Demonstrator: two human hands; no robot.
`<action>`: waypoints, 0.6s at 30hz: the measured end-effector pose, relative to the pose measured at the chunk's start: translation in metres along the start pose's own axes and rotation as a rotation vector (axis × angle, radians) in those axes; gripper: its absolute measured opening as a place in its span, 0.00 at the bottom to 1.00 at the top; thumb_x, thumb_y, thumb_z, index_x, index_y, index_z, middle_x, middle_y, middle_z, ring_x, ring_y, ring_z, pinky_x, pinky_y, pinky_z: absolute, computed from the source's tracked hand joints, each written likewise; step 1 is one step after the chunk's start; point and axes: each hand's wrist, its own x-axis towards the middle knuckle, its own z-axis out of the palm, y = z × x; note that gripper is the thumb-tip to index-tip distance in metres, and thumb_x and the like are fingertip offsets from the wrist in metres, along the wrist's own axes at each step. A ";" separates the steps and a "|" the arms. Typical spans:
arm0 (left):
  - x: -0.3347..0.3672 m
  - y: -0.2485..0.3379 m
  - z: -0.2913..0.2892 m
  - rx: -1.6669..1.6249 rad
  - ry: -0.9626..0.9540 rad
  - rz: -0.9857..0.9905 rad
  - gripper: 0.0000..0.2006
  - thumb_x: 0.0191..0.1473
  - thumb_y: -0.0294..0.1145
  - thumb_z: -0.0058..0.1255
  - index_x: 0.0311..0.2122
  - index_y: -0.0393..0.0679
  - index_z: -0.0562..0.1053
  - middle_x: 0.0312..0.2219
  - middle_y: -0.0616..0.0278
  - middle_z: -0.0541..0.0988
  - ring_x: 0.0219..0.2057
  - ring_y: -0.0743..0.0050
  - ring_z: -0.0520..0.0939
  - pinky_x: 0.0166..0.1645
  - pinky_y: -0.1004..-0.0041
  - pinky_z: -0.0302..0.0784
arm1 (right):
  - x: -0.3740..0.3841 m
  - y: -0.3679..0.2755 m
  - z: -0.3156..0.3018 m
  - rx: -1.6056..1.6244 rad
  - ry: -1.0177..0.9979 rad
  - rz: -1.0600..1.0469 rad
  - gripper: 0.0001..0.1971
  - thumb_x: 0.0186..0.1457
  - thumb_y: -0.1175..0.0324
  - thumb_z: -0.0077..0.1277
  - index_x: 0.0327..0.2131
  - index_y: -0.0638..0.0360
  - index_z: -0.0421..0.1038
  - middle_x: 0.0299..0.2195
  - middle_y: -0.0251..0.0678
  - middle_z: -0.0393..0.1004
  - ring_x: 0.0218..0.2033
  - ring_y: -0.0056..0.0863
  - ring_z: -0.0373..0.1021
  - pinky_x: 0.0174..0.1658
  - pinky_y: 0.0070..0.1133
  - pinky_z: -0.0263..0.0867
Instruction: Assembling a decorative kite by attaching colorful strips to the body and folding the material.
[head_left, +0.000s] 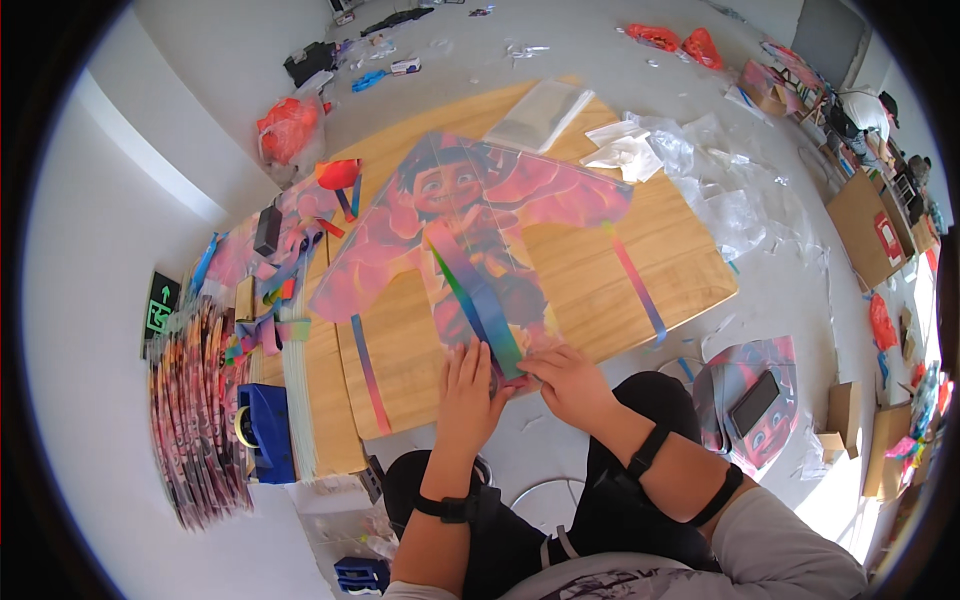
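A kite (440, 190) printed with a cartoon figure and pink flame-like wings lies spread on the wooden table (640, 220). A wide rainbow ribbon (484, 310) runs folded down its middle to the lower edge. My left hand (467, 388) rests on that edge beside the ribbon, fingers stretched out and thumb near the ribbon's end. Just right of it, my right hand (568, 380) pinches the ribbon's lower end against the kite; its fingertips are partly hidden. Narrow ribbon tails, one left (369, 375) and one right (637, 280), hang from the wings.
A blue tape dispenser (268, 435) stands at the left, beside a stack of printed kites (195, 410). Clear plastic sleeves (538, 115) lie at the table's far edge. On a printed piece at right rests a phone (754, 402). Crumpled plastic (725, 200) covers floor beyond.
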 end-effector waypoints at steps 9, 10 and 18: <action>0.008 -0.013 0.014 -0.014 0.035 0.026 0.26 0.64 0.37 0.46 0.64 0.39 0.65 0.65 0.53 0.65 0.67 0.45 0.61 0.71 0.48 0.49 | -0.010 -0.001 0.003 -0.197 -0.075 -0.061 0.23 0.47 0.75 0.54 0.51 0.53 0.75 0.58 0.32 0.70 0.62 0.36 0.61 0.57 0.36 0.60; 0.009 -0.014 0.015 -0.017 0.038 0.025 0.26 0.64 0.37 0.46 0.64 0.39 0.65 0.65 0.53 0.65 0.67 0.45 0.61 0.71 0.48 0.49 | -0.011 -0.001 0.002 -0.204 -0.085 -0.073 0.23 0.47 0.75 0.54 0.50 0.53 0.75 0.58 0.31 0.70 0.62 0.36 0.61 0.57 0.36 0.59; 0.017 -0.023 0.009 -0.054 0.025 0.097 0.24 0.61 0.32 0.48 0.63 0.42 0.66 0.62 0.54 0.70 0.65 0.50 0.66 0.69 0.49 0.54 | -0.010 -0.001 -0.001 -0.183 -0.139 -0.053 0.21 0.49 0.75 0.53 0.48 0.49 0.76 0.59 0.29 0.71 0.63 0.35 0.61 0.57 0.38 0.58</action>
